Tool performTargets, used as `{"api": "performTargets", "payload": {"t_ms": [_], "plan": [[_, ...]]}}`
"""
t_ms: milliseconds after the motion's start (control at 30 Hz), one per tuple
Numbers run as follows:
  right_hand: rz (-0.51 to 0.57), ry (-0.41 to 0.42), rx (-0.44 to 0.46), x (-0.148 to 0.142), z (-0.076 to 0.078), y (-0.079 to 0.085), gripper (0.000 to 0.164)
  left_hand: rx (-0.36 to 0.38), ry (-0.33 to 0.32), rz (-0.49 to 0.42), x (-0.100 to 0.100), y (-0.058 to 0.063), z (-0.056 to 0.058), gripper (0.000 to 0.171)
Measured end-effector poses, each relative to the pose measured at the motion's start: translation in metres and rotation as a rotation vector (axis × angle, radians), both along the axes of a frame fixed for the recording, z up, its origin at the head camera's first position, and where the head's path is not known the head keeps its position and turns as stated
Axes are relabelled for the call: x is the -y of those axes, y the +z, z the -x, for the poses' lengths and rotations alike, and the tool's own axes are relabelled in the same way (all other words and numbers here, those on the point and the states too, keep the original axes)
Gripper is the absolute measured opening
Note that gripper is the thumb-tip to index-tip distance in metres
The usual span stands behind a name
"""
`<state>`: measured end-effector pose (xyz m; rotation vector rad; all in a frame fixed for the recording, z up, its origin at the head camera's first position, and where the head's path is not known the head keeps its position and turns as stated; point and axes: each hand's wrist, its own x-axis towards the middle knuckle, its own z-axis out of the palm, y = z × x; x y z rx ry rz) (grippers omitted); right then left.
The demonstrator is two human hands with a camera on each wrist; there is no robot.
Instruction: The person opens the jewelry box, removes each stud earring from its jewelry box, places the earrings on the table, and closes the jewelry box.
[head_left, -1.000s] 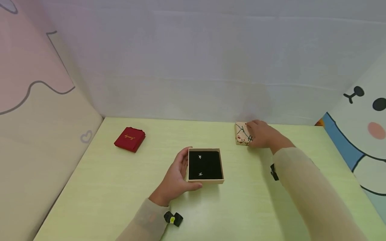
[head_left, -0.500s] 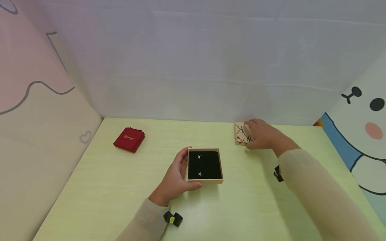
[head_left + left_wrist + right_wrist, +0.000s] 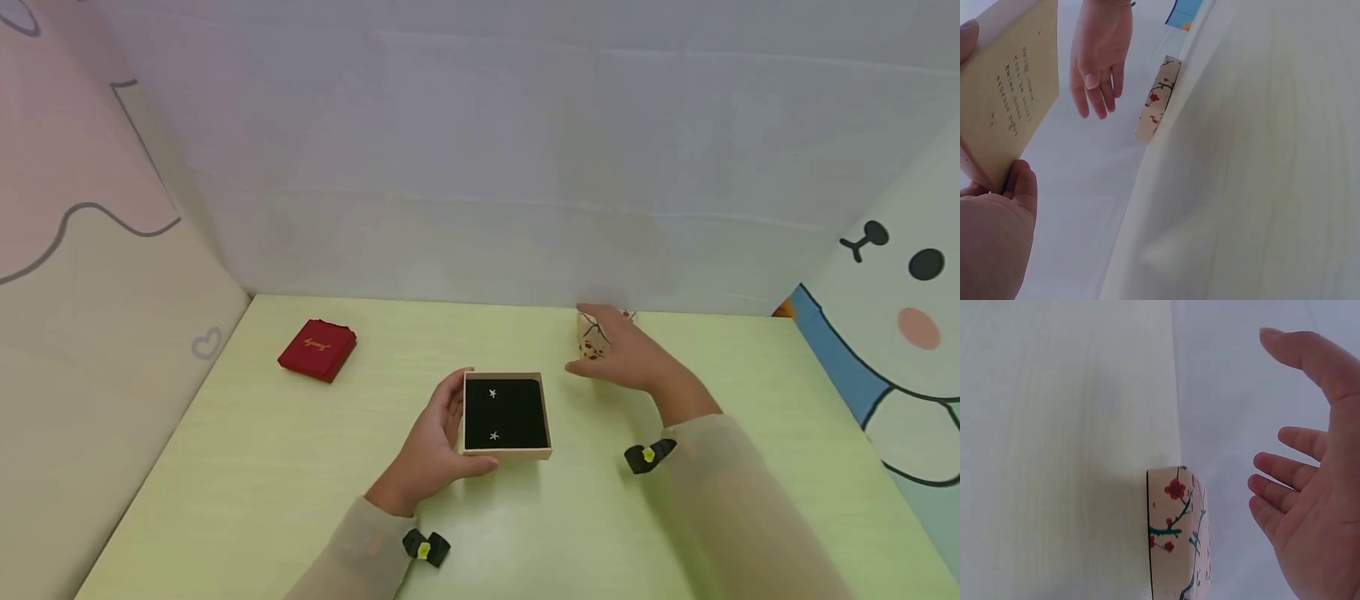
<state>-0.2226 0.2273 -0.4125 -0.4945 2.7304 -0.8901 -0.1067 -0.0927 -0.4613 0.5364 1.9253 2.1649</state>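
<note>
My left hand (image 3: 427, 450) holds a small cream jewellery box base (image 3: 517, 454) above the table, fingers at its left side and thumb along the front. Inside lies a black pad (image 3: 521, 414) bearing two small silver star-shaped earrings (image 3: 492, 393). Printed writing covers the underside of the box base (image 3: 1013, 100) in the left wrist view. Over the flower-patterned box lid (image 3: 591, 340) at the back of the table is my right hand (image 3: 630, 354), thumb and fingers spread. Both wrist views show this hand (image 3: 1316, 487) apart from the lid (image 3: 1169, 537).
A dark red box or pouch (image 3: 318, 350) with gold lettering lies on the back left of the pale green table (image 3: 225, 483). A white cloth wall (image 3: 450, 167) rises behind the table. Printed panels (image 3: 885, 350) flank both sides.
My right hand has come off the patterned lid, moving left with fingers spreading apart. The lid stays at the back. My left hand keeps hold of the box base with little movement.
</note>
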Motion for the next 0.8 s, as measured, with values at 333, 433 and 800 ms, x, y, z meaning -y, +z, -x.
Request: {"api": "performTargets", "payload": {"t_ms": [333,433,800], "plan": [[0.142,0.017,-0.178,0.033,-0.026,0.007,0.071,-0.007,-0.004,-0.016,0.000,-0.002,0.002,0.113],[0.216,0.043,-0.254,0.044,-0.036,0.013,0.058,-0.008,-0.004,-0.015,0.000,-0.002,0.002,0.113],[0.405,0.120,-0.386,0.080,-0.069,0.021,0.040,-0.022,-0.020,-0.048,0.000,-0.002,0.002,0.111]]}}
